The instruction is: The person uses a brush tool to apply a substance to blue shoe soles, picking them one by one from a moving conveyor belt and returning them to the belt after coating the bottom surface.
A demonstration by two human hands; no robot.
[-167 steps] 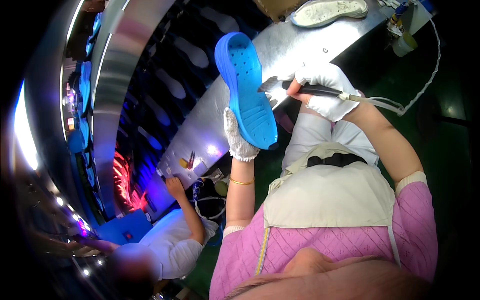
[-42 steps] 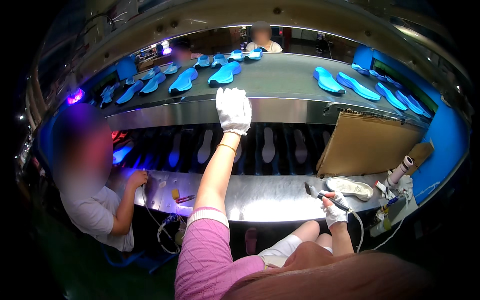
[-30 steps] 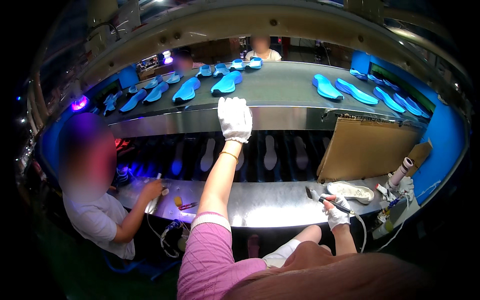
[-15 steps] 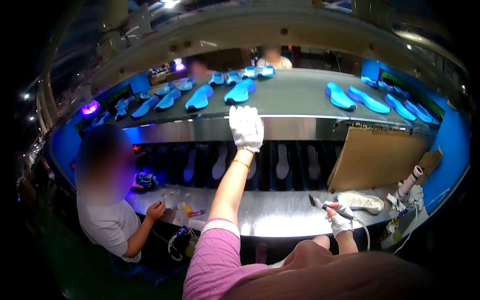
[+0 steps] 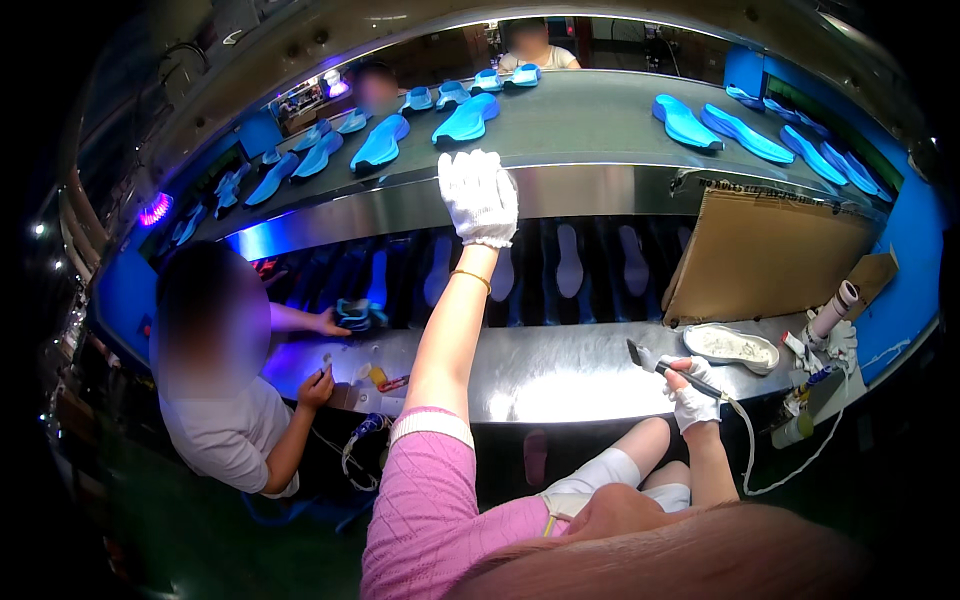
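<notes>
My left hand (image 5: 478, 200), in a white knit glove, is stretched out to the front edge of the raised conveyor belt (image 5: 570, 125). Its fingers look loosely extended and slightly bent, with no object visible in them. Just beyond the fingertips lies a blue shoe sole (image 5: 466, 120), apparently apart from them. Over the metal bench, my right hand (image 5: 694, 396), in a white glove with bare fingertips, grips a black-handled brush (image 5: 690, 380). A pale hose (image 5: 748, 450) runs from the handle's end. Close behind that hand rests a white shoe upper (image 5: 732, 348).
More blue soles (image 5: 745, 133) lie along the belt. Below it, a dark rack holds several grey soles (image 5: 570, 262). A cardboard sheet (image 5: 770, 260) leans at the right. At the left, a co-worker (image 5: 215, 430) touches a blue shoe (image 5: 356, 314). A pink tube (image 5: 832, 308) stands far right.
The view has shifted, so the belt and bench sit higher in the picture. My left hand stays near the belt edge. The co-worker's arm now reaches out to the blue shoe.
</notes>
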